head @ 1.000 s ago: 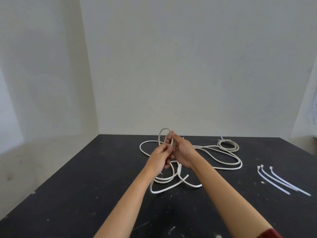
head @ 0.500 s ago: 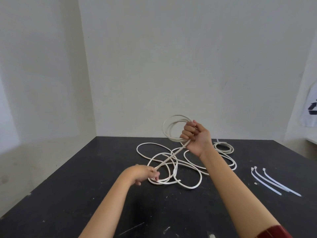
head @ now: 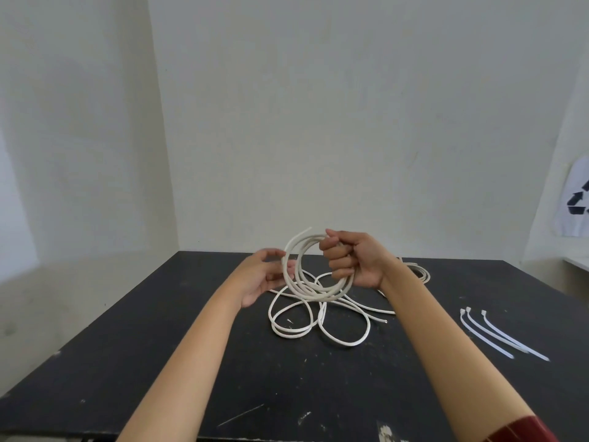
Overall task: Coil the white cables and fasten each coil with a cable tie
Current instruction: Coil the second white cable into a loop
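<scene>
My right hand point(head: 353, 263) grip clenched round white cable coil point(head: 314, 272), another loop added; left hand point(head: 263, 275) released, fingers straight, back alongside coil.

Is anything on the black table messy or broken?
Nothing looks broken. The mess is the loose white cable, still sprawled in tangled loops on the table below the coil gripped by the right hand. The tabletop has pale scuffs and chips. Three cable ties lie neatly side by side on the right.
</scene>
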`<state>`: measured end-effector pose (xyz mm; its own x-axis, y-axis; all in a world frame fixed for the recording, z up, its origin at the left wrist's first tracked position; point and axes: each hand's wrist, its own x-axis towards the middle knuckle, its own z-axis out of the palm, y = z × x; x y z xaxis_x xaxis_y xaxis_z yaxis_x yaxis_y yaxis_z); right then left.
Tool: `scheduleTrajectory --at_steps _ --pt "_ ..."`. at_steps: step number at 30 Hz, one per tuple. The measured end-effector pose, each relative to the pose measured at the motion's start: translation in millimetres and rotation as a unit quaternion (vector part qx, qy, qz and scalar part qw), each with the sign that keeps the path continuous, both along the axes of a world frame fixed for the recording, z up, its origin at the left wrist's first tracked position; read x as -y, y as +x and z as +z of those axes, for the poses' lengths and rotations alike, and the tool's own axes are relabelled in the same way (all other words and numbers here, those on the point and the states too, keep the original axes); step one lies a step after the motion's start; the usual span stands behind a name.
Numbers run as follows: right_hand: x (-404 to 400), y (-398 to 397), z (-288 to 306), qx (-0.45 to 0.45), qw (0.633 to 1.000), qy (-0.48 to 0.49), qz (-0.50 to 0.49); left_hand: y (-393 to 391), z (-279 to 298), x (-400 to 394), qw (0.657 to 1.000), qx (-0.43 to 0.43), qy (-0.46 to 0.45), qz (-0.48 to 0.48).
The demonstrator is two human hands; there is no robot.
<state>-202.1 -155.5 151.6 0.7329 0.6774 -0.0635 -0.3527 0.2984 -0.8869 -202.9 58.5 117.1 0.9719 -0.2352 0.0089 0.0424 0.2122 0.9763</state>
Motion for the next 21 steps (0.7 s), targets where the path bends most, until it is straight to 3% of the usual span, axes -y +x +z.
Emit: scheduleTrajectory --at_steps 3,7,15,21 --pt "-1.5 0.8 -7.8 -0.01 1.0 -0.026 0.004 1.2 -0.1 0.9 0.998 0.014 -0.058 0.019" --pt "-3.3 0.3 -15.3 -0.008 0.997 -0.071 -0.007 -0.9 0.7 -0.1 0.999 0.002 -0.048 -0.02" --pt "-12.0 4.9 -30.2 -0.018 0.987 -0.161 -0.002 -5.1 -16.6 6.9 0.995 0.022 0.007 -0.094" --pt "-18.0 9.3 -43.5 0.013 0.972 -0.228 -0.046 -4.4 -33.0 18.2 0.987 0.058 0.131 -0.078"
